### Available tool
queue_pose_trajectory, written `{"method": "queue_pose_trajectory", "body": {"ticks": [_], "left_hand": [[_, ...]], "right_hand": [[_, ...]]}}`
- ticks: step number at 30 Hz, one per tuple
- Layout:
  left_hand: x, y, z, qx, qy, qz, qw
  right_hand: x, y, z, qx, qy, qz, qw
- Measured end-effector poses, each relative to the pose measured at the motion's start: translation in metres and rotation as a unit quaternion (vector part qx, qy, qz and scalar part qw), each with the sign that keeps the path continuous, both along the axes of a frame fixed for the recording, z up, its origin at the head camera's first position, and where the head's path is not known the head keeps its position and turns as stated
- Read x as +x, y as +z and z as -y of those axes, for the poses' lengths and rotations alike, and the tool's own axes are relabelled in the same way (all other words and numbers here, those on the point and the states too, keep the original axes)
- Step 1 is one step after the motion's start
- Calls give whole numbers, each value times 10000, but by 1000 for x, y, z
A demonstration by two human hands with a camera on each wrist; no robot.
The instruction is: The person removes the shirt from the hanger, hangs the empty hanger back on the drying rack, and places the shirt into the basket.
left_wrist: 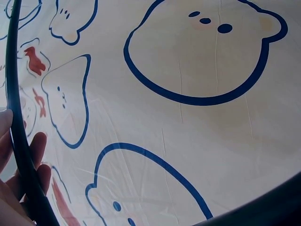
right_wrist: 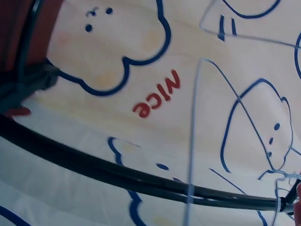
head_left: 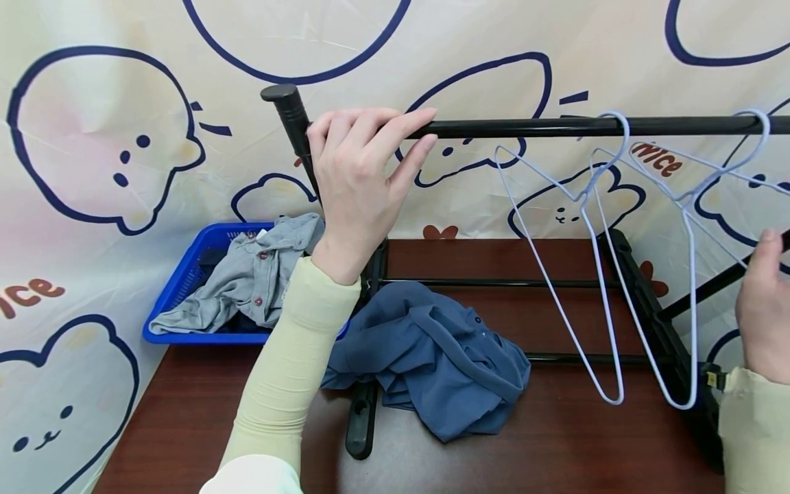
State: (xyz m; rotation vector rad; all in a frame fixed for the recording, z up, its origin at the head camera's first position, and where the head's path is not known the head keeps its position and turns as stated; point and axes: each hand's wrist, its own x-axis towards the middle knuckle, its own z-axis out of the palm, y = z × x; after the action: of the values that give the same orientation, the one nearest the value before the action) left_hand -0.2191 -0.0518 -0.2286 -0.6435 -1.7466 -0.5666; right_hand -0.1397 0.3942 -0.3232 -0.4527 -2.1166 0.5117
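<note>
My left hand (head_left: 361,175) grips the black top rail of a clothes rack (head_left: 512,128) near its left end. In the left wrist view, the fingers (left_wrist: 38,148) curl round the black bar. At the right edge of the head view, my right hand (head_left: 765,309) holds the rack's slanting black side post (head_left: 697,300), thumb up. Most of its fingers are hidden; only a sliver of a finger (right_wrist: 298,200) shows in the right wrist view. Two light blue hangers, one left (head_left: 601,274) and one right (head_left: 692,274), hang bare from the rail.
A crumpled dark blue garment (head_left: 432,363) lies over the rack's lower left part. Behind it to the left, a blue plastic basket (head_left: 185,337) holds a grey buttoned shirt (head_left: 247,274). The rack stands on a brown table (head_left: 204,418) before a patterned backdrop (head_left: 111,274).
</note>
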Motion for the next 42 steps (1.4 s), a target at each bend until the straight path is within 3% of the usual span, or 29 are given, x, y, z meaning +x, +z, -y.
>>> {"method": "queue_pose_trajectory", "body": {"ticks": [5, 10, 14, 26, 32, 37, 39, 42], "left_hand": [[0, 0, 0, -13, 6, 5, 10000], [0, 0, 0, -21, 4, 9, 10000], [0, 0, 0, -16, -4, 3, 10000], [0, 0, -2, 57, -56, -68, 9999], [1, -2, -3, -14, -64, -64, 10000], [4, -6, -1, -263, -11, 9, 9997], [6, -8, 1, -346, -43, 50, 9994], [12, -11, 2, -267, -268, -17, 9993]], "right_hand": [[1, -16, 9, 282, 562, -350, 9974], [-5, -31, 11, 788, 1391, -749, 9843], [-10, -43, 12, 1045, 1615, -789, 9781], [-16, -75, 37, 522, 2480, -615, 9654], [-15, -92, 45, 744, 2990, 62, 9513], [-10, -107, 57, 435, 3286, 1289, 9346], [-8, -112, 63, 45, 3448, 2051, 9160], [-5, -118, 75, -450, 3785, 3098, 8711]]}}
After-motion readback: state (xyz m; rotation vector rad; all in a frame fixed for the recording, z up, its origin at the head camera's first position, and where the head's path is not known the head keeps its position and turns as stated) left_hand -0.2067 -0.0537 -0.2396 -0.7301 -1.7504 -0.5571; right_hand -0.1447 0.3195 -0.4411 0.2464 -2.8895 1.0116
